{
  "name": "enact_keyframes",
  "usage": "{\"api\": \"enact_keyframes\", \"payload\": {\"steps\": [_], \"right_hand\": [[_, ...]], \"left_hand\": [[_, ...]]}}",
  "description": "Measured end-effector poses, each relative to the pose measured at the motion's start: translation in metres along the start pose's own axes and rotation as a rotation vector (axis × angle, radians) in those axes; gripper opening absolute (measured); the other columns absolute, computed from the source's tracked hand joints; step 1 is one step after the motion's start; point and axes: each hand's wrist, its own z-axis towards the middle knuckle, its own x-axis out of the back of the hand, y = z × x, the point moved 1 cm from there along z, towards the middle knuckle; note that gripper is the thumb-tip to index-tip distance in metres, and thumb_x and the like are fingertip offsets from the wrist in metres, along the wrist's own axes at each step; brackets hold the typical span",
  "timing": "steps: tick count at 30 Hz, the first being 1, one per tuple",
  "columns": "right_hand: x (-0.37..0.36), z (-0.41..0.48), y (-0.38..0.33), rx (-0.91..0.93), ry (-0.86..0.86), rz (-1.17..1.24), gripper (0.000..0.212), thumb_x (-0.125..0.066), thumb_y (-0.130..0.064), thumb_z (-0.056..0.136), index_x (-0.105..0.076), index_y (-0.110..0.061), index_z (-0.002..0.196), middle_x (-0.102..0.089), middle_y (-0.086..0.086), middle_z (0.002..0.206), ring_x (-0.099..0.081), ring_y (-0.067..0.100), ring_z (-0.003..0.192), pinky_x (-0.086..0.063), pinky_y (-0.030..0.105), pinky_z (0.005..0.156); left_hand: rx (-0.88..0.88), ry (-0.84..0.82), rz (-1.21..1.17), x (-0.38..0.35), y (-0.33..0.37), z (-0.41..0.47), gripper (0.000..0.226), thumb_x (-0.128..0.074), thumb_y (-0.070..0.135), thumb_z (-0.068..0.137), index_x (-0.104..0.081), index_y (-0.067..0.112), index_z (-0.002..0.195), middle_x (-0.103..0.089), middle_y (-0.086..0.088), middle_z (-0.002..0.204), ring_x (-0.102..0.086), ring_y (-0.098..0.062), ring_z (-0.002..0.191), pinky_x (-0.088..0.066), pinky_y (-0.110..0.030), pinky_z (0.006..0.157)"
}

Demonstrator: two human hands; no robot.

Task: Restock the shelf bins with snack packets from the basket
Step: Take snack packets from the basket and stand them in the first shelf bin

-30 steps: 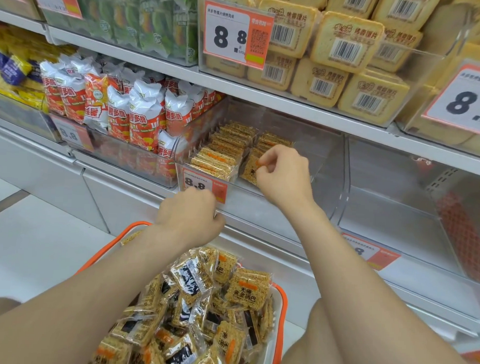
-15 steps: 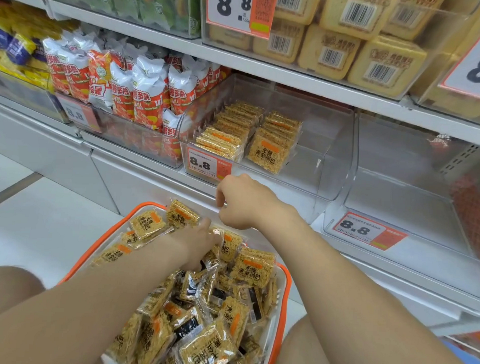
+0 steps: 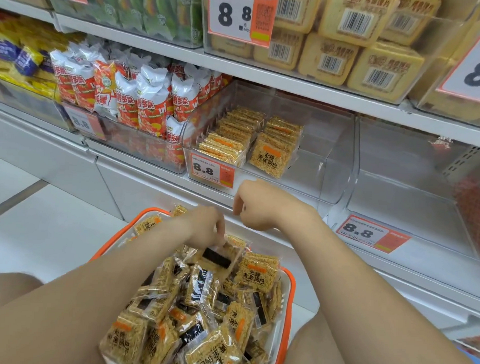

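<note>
Snack packets (image 3: 252, 273) fill one orange basket (image 3: 290, 298), and two rows of them stand in the clear bin (image 3: 329, 160). Since half a second ago the left hand (image 3: 204, 227) has risen slightly, pinching one packet (image 3: 217, 256). The right hand (image 3: 259, 207) stays beside it, fingers curled and empty.

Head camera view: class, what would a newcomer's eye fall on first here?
The orange-rimmed basket at the bottom, heaped with golden rice-crisp packets, draws the eye first. Above it, the left hand pinches one packet while the right hand hovers beside. Behind, a clear shelf bin holds two neat rows, tagged 8.8.
</note>
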Motion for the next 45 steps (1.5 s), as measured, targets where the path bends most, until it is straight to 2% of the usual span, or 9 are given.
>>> {"api": "enact_keyframes", "payload": {"steps": [6, 11, 17, 22, 28, 33, 38, 41, 45], "right_hand": [[0.005, -0.017, 0.003, 0.098, -0.095, 0.065, 0.067, -0.094, -0.041, 0.067, -0.066, -0.027, 0.126, -0.068, -0.005, 0.112, -0.064, 0.015, 0.1, -0.058, 0.036, 0.085], [0.018, -0.022, 0.006, 0.116, 0.101, 0.286, 0.026, -0.08, -0.019, 0.087, -0.062, -0.026, 0.104, -0.07, -0.006, 0.094, -0.066, 0.013, 0.087, -0.052, 0.034, 0.073], [0.031, -0.037, 0.016, -0.006, 0.094, 0.865, 0.033, -0.063, -0.007, 0.102, -0.048, -0.023, 0.127, -0.074, 0.01, 0.111, -0.075, 0.027, 0.098, -0.064, 0.049, 0.082], [0.042, -0.045, 0.009, -0.051, 0.178, 1.142, 0.048, -0.064, 0.004, 0.097, -0.047, -0.023, 0.132, -0.072, 0.014, 0.108, -0.076, 0.024, 0.082, -0.065, 0.04, 0.069], [0.047, -0.042, 0.019, -0.104, 0.477, 0.819, 0.035, -0.087, -0.05, 0.07, -0.076, -0.028, 0.094, -0.078, -0.004, 0.087, -0.076, 0.015, 0.084, -0.064, 0.046, 0.08], [0.049, -0.042, 0.024, 0.084, 0.339, 0.862, 0.019, -0.079, -0.024, 0.093, -0.072, -0.022, 0.11, -0.08, 0.0, 0.092, -0.078, 0.015, 0.087, -0.064, 0.037, 0.079], [0.052, -0.02, 0.043, -0.136, 0.702, 1.048, 0.022, -0.076, -0.026, 0.094, -0.065, -0.024, 0.113, -0.075, -0.002, 0.104, -0.073, 0.017, 0.094, -0.059, 0.031, 0.073], [0.05, -0.004, 0.06, -0.304, 0.807, 0.813, 0.029, -0.076, -0.035, 0.092, -0.062, -0.022, 0.114, -0.067, 0.001, 0.109, -0.065, 0.026, 0.105, -0.057, 0.045, 0.087], [0.044, 0.014, 0.075, -0.441, 0.714, 0.567, 0.038, -0.081, -0.031, 0.088, -0.063, -0.01, 0.115, -0.066, 0.011, 0.111, -0.059, 0.03, 0.107, -0.046, 0.033, 0.08]], "left_hand": [[0.195, 0.118, -0.845, 0.024, 0.011, -0.019, 0.013, -0.061, 0.012, 0.103, -0.07, 0.003, 0.108, -0.074, -0.013, 0.072, -0.07, -0.021, 0.054, -0.058, -0.03, 0.049], [0.304, 0.123, -1.163, 0.036, 0.013, -0.037, 0.025, -0.045, 0.019, 0.102, -0.061, 0.001, 0.107, -0.062, -0.01, 0.065, -0.057, -0.02, 0.047, -0.049, -0.029, 0.048], [0.129, 0.368, -1.137, 0.055, 0.03, -0.049, 0.058, -0.038, 0.062, 0.105, -0.068, 0.014, 0.093, -0.065, 0.0, 0.078, -0.059, -0.021, 0.071, -0.049, -0.033, 0.068], [-0.036, 0.415, -1.087, 0.053, 0.031, -0.043, 0.022, -0.065, 0.031, 0.097, -0.074, 0.022, 0.116, -0.075, 0.001, 0.103, -0.071, -0.021, 0.098, -0.058, -0.05, 0.099], [-0.297, 0.365, -0.888, 0.062, 0.032, -0.047, 0.029, -0.064, 0.017, 0.105, -0.07, 0.031, 0.13, -0.079, 0.007, 0.111, -0.073, -0.006, 0.103, -0.053, -0.022, 0.085], [-0.308, 0.512, -0.891, 0.068, 0.03, -0.042, 0.026, -0.079, 0.023, 0.094, -0.072, 0.023, 0.119, -0.08, -0.001, 0.098, -0.076, -0.015, 0.093, -0.062, -0.036, 0.088], [-0.216, 0.869, -0.521, 0.071, 0.03, -0.03, 0.034, -0.067, 0.033, 0.1, -0.063, 0.024, 0.132, -0.069, 0.01, 0.118, -0.065, -0.004, 0.106, -0.053, -0.028, 0.093], [-0.23, 0.881, -0.284, 0.07, 0.033, -0.022, 0.037, -0.063, 0.017, 0.1, -0.061, 0.02, 0.137, -0.064, 0.003, 0.133, -0.058, -0.015, 0.125, -0.046, -0.035, 0.108], [-0.209, 0.766, 0.006, 0.066, 0.036, -0.009, 0.041, -0.057, 0.02, 0.096, -0.06, 0.019, 0.137, -0.057, -0.002, 0.137, -0.052, -0.027, 0.128, -0.042, -0.047, 0.104]]}}
